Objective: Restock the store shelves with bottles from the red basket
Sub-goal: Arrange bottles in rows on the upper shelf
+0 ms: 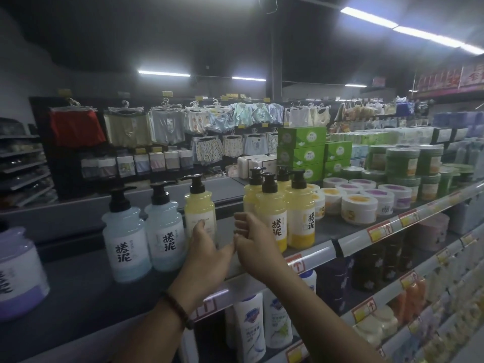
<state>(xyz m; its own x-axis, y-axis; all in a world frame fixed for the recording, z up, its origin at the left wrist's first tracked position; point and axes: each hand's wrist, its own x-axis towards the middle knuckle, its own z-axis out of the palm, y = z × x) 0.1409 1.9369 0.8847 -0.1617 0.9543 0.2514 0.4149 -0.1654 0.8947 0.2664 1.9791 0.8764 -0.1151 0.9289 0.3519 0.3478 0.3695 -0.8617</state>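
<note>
While both arms reach up to the top shelf (78,279), head view: my left hand (207,247) is on the lone pale yellow bottle (200,208), fingers fairly straight and laid on its lower front, not wrapped round it, thumb sticking out to the right. My right hand (252,239) sits just right of it, in the gap between that bottle and the yellow group (300,205); fingers curled in, nothing in them that I can see. Left thumb tip meets the right hand or sits just beside it, can't tell which. Lone bottle stands upright near the shelf's front edge, black pump on top. Left of it are two pale blue bottles (125,239), upright, side by side, same black pumps. Further left is a purple bottle (18,271), cut by the frame edge. Yellow group is four pump bottles packed tight, two near, two far. Right of them are white round jars (358,208) with orange and purple lids, then stacked green jars (403,163); green boxes (301,150) sit behind the group. Price rail (309,260) with red tags runs along the shelf front. Shelf below holds white bottles (250,326), under my right forearm. Dark bead bracelet (178,310) on my left wrist. Far side: clothes on hangers (125,124).
</note>
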